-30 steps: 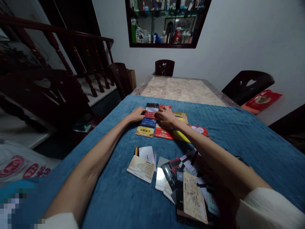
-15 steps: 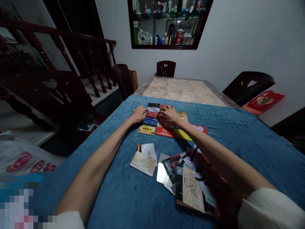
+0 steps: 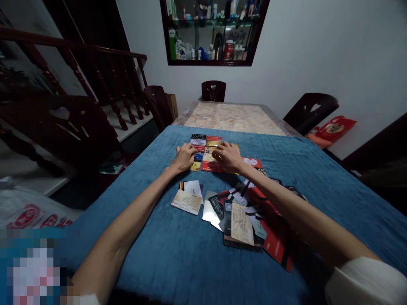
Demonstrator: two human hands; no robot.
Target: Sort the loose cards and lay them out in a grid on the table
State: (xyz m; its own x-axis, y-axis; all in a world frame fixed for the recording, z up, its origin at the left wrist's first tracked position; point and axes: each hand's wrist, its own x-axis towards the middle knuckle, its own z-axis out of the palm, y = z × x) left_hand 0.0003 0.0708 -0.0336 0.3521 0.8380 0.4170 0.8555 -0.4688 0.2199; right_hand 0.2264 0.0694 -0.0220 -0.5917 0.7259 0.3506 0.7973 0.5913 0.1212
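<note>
Overlapping columns of cards lie on the blue cloth at mid-table. My left hand (image 3: pixel 185 156) rests along the left column, fingers bent and tips on its cards, near a blue card (image 3: pixel 198 156) and a yellow card (image 3: pixel 195 166). Across from it, my right hand (image 3: pixel 228 156) arches over the middle column, fingertips touching the cream cards (image 3: pixel 209 156). Both hands look open, with no card lifted. At the top of the columns are a black card (image 3: pixel 199 137) and a red card (image 3: pixel 214 138). My right hand partly hides the cards under it.
Closer to me lie a small card stack (image 3: pixel 187 202) and a loose heap of cards (image 3: pixel 242 224), partly under my right forearm. The blue cloth (image 3: pixel 152 254) covers the near table. Chairs (image 3: pixel 310 112) stand around it, and a white plastic bag (image 3: pixel 32 207) is at left.
The view has shifted, so the cards appear slightly further left and up. My left hand has come down lower over the left column, covering more of the blue and yellow cards.
</note>
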